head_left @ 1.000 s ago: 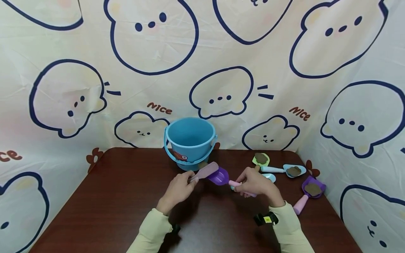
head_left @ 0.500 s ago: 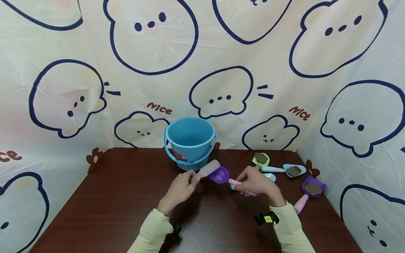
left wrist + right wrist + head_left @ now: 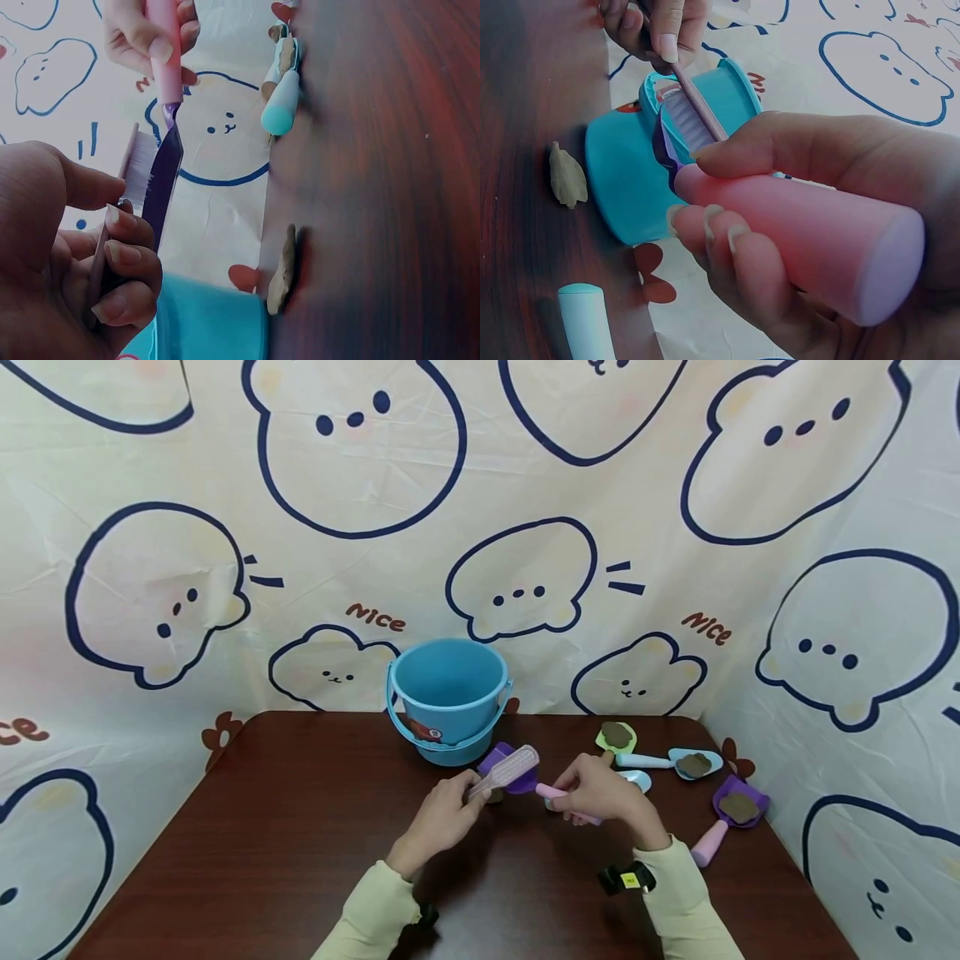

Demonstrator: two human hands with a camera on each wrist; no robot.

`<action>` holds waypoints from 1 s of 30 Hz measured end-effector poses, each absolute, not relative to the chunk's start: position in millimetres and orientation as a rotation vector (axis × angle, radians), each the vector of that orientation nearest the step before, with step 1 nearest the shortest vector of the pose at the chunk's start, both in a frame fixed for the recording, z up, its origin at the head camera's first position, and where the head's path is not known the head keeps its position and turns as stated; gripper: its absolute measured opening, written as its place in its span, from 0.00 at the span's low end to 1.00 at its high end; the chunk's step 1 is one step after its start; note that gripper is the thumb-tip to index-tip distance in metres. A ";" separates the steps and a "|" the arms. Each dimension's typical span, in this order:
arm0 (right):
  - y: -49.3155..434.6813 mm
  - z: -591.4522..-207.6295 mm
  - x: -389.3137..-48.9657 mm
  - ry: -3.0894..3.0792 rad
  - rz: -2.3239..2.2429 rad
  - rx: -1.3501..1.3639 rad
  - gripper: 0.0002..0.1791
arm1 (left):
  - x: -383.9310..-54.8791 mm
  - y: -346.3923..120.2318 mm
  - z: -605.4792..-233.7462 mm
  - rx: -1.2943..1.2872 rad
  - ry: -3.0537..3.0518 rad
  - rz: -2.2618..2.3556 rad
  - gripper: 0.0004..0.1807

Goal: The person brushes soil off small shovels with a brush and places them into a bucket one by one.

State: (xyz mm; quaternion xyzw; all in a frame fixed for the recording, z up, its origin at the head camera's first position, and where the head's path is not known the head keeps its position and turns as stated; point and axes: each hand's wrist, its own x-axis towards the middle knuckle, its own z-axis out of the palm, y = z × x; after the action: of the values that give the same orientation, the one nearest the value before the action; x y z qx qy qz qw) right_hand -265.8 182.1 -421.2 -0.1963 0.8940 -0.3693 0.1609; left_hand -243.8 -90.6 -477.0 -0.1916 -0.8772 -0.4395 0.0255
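Observation:
My left hand (image 3: 437, 822) grips a pale pink brush (image 3: 512, 767) with white bristles (image 3: 139, 163). Its head lies over the purple scoop of a toy shovel (image 3: 523, 783), bristles against or very near the scoop. The shovel's pink handle (image 3: 802, 232) is held in my right hand (image 3: 600, 792), thumb on one side and curled fingers on the other. Below the scoop, a flat brown clump (image 3: 283, 274) is at the tabletop; in the head view the brush and left hand partly cover it. A blue bucket (image 3: 450, 681) stands just behind.
On the table's right lie a green tool (image 3: 616, 737), a blue shovel (image 3: 695, 764) and a purple shovel (image 3: 738, 806), each bearing a brown clump. Another light blue tool (image 3: 636, 779) is partly behind my right hand. A patterned cloth (image 3: 360, 568) hangs behind the table (image 3: 300, 860).
My left hand has moved the brush rightward across the scoop, and more purple shows behind it. A brown clump now shows below the brush. My right hand has hardly moved.

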 end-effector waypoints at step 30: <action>172.4 -427.4 -266.9 2.560 -1.098 -0.565 0.08 | -248.2 -91.2 -485.6 -0.609 -2.763 -1.216 0.05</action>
State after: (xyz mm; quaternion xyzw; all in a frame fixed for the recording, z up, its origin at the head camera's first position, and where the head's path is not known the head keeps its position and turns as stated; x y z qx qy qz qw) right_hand -266.9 172.4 -427.4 -0.1967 0.8907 -0.3819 0.1490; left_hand -248.2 -91.2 -485.6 -0.1977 -0.8968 -0.3946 0.0311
